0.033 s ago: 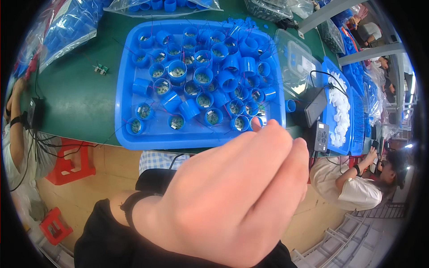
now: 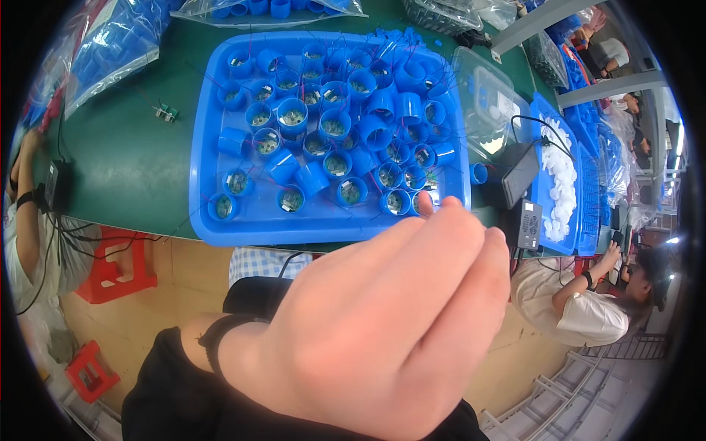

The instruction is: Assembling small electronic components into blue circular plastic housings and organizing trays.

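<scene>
My left hand (image 2: 375,316) is raised close in front of me, reaching in from the lower left with a dark band at the wrist. Its back faces me, and the fingers are curled together toward the upper right. Whatever they may hold is hidden behind the hand. Beyond the fingertips lies a large blue tray (image 2: 257,237). Many short blue cups (image 2: 291,198) crowd it, some upright and others tipped over. The upright ones hold small green circuit boards, with thin wires sticking out. My right hand does not show.
The tray rests on a green table (image 2: 125,162). Left of it lies a loose circuit board (image 2: 166,113). To the right stand a clear plastic box (image 2: 485,92), a black device (image 2: 515,176) and a blue bin of white pieces (image 2: 540,110). Co-workers sit at both sides.
My left hand has shifted very slightly to the right, its fingers still curled. The tray and cups look unchanged.
</scene>
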Demonstrator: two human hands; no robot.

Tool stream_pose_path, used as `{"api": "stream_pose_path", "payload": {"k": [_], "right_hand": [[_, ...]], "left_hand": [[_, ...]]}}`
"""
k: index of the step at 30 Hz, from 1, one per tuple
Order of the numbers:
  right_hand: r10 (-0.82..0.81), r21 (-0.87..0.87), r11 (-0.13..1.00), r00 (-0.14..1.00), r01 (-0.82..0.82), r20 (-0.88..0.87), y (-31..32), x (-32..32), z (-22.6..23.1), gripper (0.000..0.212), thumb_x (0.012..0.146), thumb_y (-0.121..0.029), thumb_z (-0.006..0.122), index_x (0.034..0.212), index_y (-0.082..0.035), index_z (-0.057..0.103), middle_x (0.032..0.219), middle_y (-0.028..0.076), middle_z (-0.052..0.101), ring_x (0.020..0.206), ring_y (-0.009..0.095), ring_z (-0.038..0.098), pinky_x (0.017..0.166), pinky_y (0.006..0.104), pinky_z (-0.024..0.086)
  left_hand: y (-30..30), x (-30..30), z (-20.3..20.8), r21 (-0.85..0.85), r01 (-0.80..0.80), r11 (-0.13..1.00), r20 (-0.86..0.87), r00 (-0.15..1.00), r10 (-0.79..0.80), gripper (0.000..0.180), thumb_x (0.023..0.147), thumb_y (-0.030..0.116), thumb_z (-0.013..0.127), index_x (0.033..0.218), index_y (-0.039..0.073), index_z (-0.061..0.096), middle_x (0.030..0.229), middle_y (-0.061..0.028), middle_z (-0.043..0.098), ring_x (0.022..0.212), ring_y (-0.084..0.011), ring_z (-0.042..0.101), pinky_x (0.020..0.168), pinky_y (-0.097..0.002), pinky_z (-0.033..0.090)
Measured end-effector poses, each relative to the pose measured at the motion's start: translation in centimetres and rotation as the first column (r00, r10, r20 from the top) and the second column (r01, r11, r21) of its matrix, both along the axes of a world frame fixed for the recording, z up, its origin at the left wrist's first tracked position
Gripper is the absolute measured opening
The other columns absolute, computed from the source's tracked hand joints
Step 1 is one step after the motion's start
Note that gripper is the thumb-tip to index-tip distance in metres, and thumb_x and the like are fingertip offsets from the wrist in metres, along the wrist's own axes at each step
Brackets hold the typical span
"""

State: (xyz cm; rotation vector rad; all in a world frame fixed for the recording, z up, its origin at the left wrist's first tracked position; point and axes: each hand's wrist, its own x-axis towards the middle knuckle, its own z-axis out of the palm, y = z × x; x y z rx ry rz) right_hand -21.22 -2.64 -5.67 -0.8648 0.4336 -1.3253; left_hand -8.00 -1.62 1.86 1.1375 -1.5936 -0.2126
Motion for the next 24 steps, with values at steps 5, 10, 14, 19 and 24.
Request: {"api": "stream_pose_path", "payload": {"k": [5,10,14,19,24], "right_hand": [[-0.101,-0.152,0.984,0.994,0.092,-0.052,-0.3,0.4,-0.2,0.028,0.068,-0.027,0.057,0.084,-0.004,0.061,0.093,0.012,0.063,0.112,0.039,0.045,0.105,0.0543,0.021],[-0.208,-0.306,0.936,0.974,0.173,-0.085,-0.8,0.7,-0.3,0.027,0.070,-0.029,0.057,0.082,-0.006,0.060,0.089,0.010,0.063,0.110,0.037,0.046,0.104,0.0541,0.022],[-0.253,-0.362,0.911,0.960,0.196,-0.118,-0.8,0.6,-0.2,0.027,0.072,-0.032,0.057,0.081,-0.007,0.060,0.087,0.009,0.062,0.108,0.036,0.048,0.104,0.0541,0.023],[-0.245,-0.345,0.925,0.944,0.160,-0.219,-0.4,0.2,0.2,0.031,0.076,-0.039,0.056,0.080,-0.008,0.058,0.086,0.008,0.060,0.104,0.034,0.049,0.104,0.0544,0.024],[-0.161,-0.220,0.972,0.910,0.080,-0.382,0.3,-0.4,1.1,0.031,0.056,-0.023,0.057,0.079,-0.002,0.060,0.102,0.017,0.059,0.114,0.039,0.045,0.105,0.0553,0.021]], "left_hand": [[0.1,0.1,0.7,0.080,0.042,0.996,0.025,0.999,-0.044,0.035,0.057,0.000,0.079,0.089,-0.002,0.066,0.074,-0.0072,0.056,0.057,-0.0135,0.057,0.050,-0.0222,0.050],[-0.6,-0.2,0.2,-0.058,0.002,0.998,-0.028,1.000,-0.004,0.029,0.058,0.003,0.078,0.084,-0.003,0.065,0.069,-0.0078,0.055,0.054,-0.0148,0.054,0.049,-0.0239,0.047],[-0.8,1.2,0.8,0.094,0.130,0.987,0.042,0.990,-0.134,0.030,0.058,0.004,0.078,0.084,-0.003,0.065,0.069,-0.0080,0.056,0.054,-0.0154,0.054,0.048,-0.0242,0.047],[-0.1,0.7,1.0,0.153,0.098,0.983,-0.025,0.995,-0.095,0.032,0.056,0.003,0.078,0.084,-0.003,0.064,0.070,-0.0079,0.056,0.055,-0.0158,0.055,0.048,-0.0246,0.046],[-1.2,-0.2,-0.8,-0.103,-0.057,0.993,-0.070,0.996,0.050,0.037,0.053,0.002,0.078,0.088,-0.002,0.066,0.073,-0.0077,0.057,0.057,-0.0145,0.055,0.047,-0.0234,0.044]]}}
